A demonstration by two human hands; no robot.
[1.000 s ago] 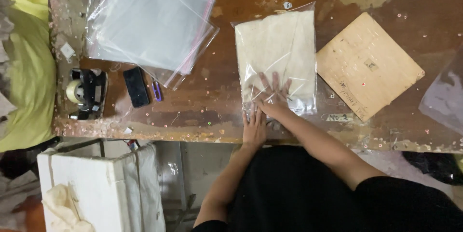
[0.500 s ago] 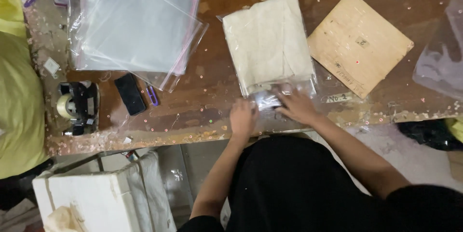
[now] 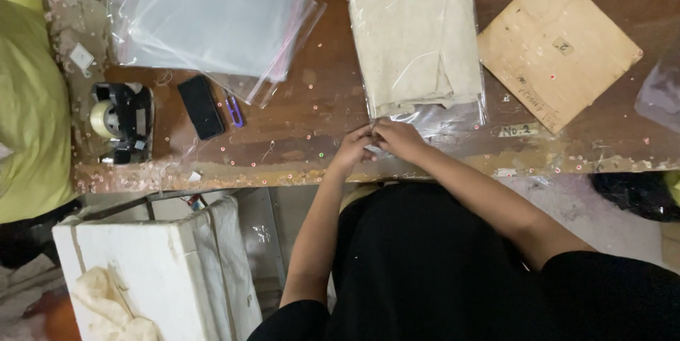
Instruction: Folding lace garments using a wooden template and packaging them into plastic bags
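Both hands meet at the table's near edge: left hand (image 3: 352, 151) and right hand (image 3: 401, 137) have fingers curled, pinching the open end of a clear plastic bag (image 3: 425, 111) holding folded cream cloth (image 3: 414, 40). Just right lies a tan square board (image 3: 556, 43); below it, a small white label (image 3: 517, 130). Far left, a stack of clear bags (image 3: 212, 15).

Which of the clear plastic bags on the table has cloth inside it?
The bag at both hands, beside the cardboard square. It holds folded cream cloth; the stacked bags to its left look empty.
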